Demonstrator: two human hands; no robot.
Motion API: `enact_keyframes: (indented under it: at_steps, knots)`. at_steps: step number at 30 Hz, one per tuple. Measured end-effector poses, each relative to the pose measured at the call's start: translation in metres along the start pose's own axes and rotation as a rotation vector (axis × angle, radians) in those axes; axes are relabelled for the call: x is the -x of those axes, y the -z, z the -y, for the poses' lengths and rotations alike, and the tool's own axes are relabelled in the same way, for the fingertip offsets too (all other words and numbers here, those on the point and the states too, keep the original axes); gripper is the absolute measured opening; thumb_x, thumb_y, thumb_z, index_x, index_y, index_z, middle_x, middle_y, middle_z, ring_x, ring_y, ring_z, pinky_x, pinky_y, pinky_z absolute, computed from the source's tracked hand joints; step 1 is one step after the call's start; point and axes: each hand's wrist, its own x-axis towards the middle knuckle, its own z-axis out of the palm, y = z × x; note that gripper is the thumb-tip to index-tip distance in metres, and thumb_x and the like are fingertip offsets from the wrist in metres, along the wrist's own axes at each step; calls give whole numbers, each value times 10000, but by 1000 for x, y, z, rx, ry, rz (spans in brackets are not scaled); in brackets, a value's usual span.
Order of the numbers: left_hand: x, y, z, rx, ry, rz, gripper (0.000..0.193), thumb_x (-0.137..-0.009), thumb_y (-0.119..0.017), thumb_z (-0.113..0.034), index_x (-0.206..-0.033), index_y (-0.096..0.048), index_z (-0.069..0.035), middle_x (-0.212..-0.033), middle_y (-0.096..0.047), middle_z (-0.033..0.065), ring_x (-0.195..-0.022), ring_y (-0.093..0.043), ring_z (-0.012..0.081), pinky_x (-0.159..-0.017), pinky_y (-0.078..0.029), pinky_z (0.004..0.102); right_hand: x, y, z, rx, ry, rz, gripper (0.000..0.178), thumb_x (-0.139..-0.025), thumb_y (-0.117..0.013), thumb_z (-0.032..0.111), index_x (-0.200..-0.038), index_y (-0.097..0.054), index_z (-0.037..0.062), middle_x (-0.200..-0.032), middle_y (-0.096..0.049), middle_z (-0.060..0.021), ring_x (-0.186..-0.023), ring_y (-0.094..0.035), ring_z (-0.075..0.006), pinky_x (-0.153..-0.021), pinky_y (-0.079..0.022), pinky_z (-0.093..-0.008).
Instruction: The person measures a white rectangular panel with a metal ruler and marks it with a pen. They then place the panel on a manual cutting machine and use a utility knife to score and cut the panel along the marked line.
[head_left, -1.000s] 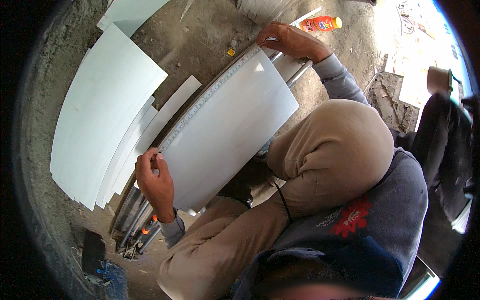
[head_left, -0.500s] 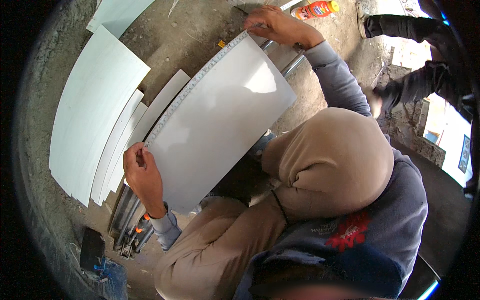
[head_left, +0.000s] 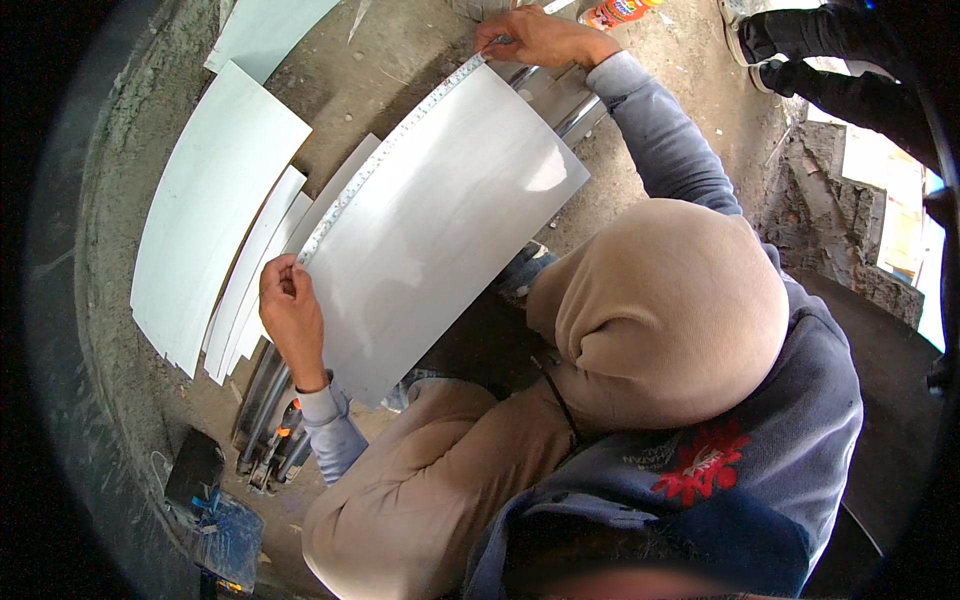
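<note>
"Where does the measuring tape [head_left: 402, 131] lie?"

"On my remote feed, it stretches between the worker's two hands, along the far long edge of a glossy white panel [head_left: 450, 210]."

"And the hands?"

"I see the left hand [head_left: 292, 315] pinching the tape's lower end at one corner, the right hand [head_left: 545, 38] pinching it at the upper corner. Pale boards [head_left: 215, 215] lie left of the panel; an orange bottle [head_left: 617, 10] lies just beyond the right wrist."
</note>
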Motion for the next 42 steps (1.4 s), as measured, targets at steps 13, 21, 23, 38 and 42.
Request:
enact_keyframes:
  at_steps: [13,21,23,38,42]
  knots:
    - [0,1,-2,-82,18,-8,190,-1015,-651,-92,-1144,-724,28,-961,-717,122,-819,-669,187,-746,-552,341,-3,-1,-5,-57,2,0,330,-1028,-676,381,-1220,-749,122,-1129,-790,-95,-1102,-731,-313,-987,-548,-447]
    - [-3,1,0,-58,31,-5,189,-1025,-643,-102,-1149,-727,14,-974,-725,117,-828,-674,184,-759,-559,338,-9,-7,-10,-25,27,-27,306,-1031,-680,355,-1191,-739,102,-1111,-781,-110,-1074,-736,-323,-982,-542,-453]
    - [-3,0,1,-47,33,-9,189,-1026,-642,-100,-1150,-726,15,-974,-726,115,-825,-673,182,-760,-559,337,-10,-8,-11,-37,17,-26,309,-1033,-675,358,-1192,-737,100,-1119,-775,-113,-1096,-729,-326,-1001,-532,-458]
    - [-4,1,3,-40,46,-8,182,-1034,-642,-94,-1150,-721,22,-940,-721,96,-798,-657,151,-739,-551,320,-11,-18,-14,68,85,-79,266,-1050,-647,340,-1175,-726,119,-1144,-749,-100,-1170,-674,-316,-1058,-443,-495]
    - [-4,0,4,-41,39,-15,179,-1032,-644,-95,-1147,-722,18,-939,-721,96,-799,-656,152,-741,-549,317,-10,-21,-16,86,102,-103,275,-1064,-629,349,-1200,-714,126,-1143,-740,-94,-1191,-659,-307,-1058,-437,-497]
